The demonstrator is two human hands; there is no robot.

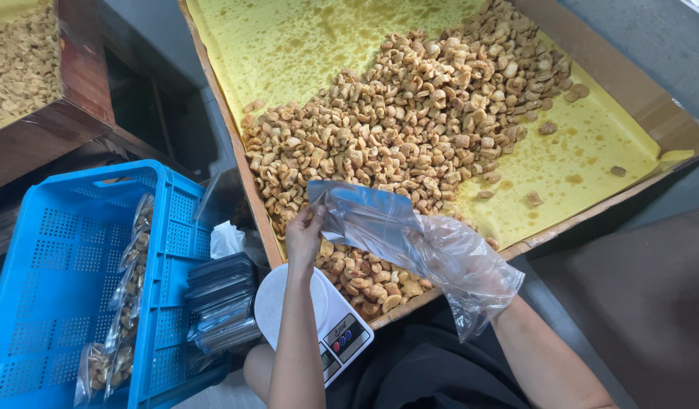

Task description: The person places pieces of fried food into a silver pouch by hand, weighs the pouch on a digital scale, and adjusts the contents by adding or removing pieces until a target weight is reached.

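Pouch (364, 220) pinched between bare left hand (304, 235) and gloved right hand (459, 261), long axis left-right, directly above fried snack pile (410, 121).

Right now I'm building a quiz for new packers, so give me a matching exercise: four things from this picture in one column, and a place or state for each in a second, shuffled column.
Things:
1. pouch
2. scale
3. crate
4. fried snacks

Places or states:
A. heaped on yellow paper in the tray
B. held between the bare left hand and the gloved right hand
C. blue, with filled bags along its inner wall
D. white, round-topped, under the left forearm

Pairs: 1-B, 2-D, 3-C, 4-A
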